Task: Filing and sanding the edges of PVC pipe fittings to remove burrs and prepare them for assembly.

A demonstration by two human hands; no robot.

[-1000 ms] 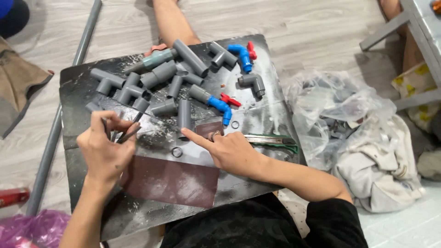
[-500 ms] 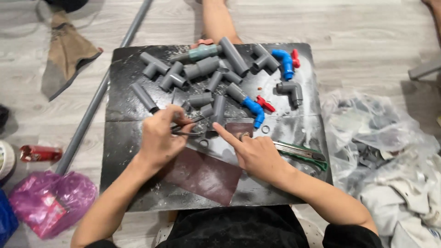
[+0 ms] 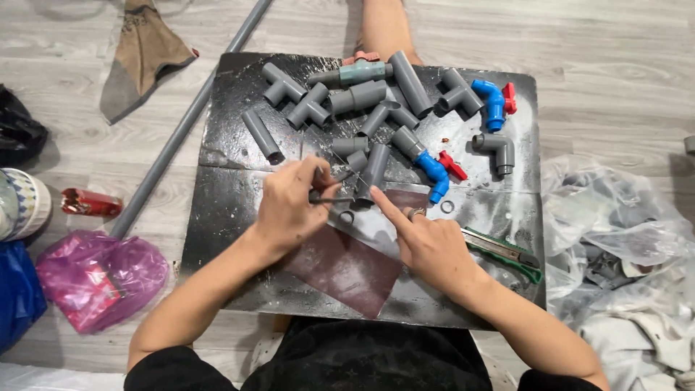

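pinching a thin dark tool (image 3: 327, 199) between thumb and fingers, our left hand (image 3: 289, 210) works right beside a short grey pipe (image 3: 374, 172) standing near the middle of the black board (image 3: 217, 217). our right hand (image 3: 431, 246) holds nothing; its forefinger is stretched out, tip at the foot of that pipe, the other fingers curled in. since a second ago the left hand has come in from the board's left part to the pipe, and the right has barely shifted, so we judge the work has closed in on this one piece. a small grey ring (image 3: 347, 216) lies just under the tool. a brown sheet (image 3: 347, 268) lies between our wrists, a green cutter (image 3: 503, 250) right of the right hand. tees (image 3: 282, 83), blue elbows (image 3: 491, 101) and a valve (image 3: 358, 71) crowd the far edge.
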